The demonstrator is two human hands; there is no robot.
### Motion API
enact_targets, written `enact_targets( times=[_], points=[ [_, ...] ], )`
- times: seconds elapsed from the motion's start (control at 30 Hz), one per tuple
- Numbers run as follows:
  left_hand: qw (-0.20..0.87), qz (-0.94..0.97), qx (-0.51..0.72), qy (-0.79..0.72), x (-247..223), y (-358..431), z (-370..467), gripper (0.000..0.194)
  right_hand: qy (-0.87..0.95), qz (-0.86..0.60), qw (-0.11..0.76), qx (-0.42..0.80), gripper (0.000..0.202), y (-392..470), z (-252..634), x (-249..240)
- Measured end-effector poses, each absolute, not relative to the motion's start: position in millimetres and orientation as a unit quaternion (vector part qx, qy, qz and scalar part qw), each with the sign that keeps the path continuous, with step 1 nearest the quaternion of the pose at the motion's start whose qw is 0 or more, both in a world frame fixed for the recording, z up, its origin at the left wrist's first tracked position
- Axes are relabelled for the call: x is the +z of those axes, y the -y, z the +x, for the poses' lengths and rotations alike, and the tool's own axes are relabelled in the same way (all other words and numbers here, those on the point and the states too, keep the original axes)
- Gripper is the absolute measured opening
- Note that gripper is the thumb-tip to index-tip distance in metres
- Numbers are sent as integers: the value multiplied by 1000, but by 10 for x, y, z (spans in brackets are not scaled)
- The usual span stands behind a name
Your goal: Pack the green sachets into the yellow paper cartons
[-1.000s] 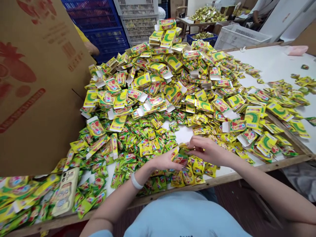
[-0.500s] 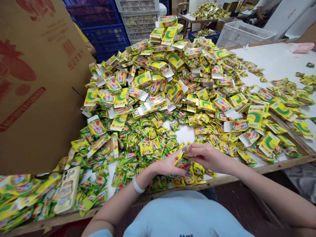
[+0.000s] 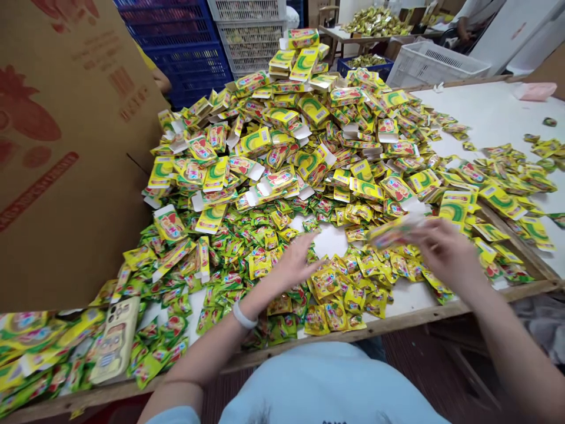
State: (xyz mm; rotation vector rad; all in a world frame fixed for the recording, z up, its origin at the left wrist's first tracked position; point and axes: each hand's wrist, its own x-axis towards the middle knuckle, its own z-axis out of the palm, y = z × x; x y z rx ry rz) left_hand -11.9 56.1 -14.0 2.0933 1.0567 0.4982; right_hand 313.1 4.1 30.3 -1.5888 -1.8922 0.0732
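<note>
White tabletop (image 3: 477, 112) with a wooden rim (image 3: 397, 323) carries a broad heap of small yellow boxes and candy packets, in a room with stacked crates behind.

Nearest, at the left, a phone in a pale cartoon case (image 3: 115, 341) lies among green packets, close to the rim. The left hand (image 3: 295, 262), a pale band on its wrist, is open and holds nothing that shows, its fingers spread over green packets (image 3: 238, 247) and yellow packets (image 3: 338, 288). To its right, the right hand (image 3: 445, 250) grips one small box (image 3: 391, 231) by its end, fingers closed on it; both are blurred, so the box looks to be just above the packets, though its exact height is hard to judge.

A large brown carton (image 3: 75, 159) stands at the left of the heap. Beyond the hands, the pile of boxes (image 3: 282, 141) rises high, many with white flaps standing open. Farther back are blue crates (image 3: 185, 65), white crates (image 3: 251, 47), an empty-looking white basket (image 3: 435, 63) and another table holding yellow-green packets (image 3: 377, 22).
</note>
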Motion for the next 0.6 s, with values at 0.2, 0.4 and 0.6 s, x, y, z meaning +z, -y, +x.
enact_targets(
  times=[0.2,0.4,0.6],
  points=[
    [146,778,183,-583,-281,-1127,-328,16,708,-683,146,-102,30,-539,3282,137],
    [217,732,300,-573,-257,-995,-525,26,821,-570,10,-6,17,-710,2601,-485],
    [342,665,402,-528,-226,-803,-356,47,742,-522,318,276,26,-642,2304,-253]
  ],
)
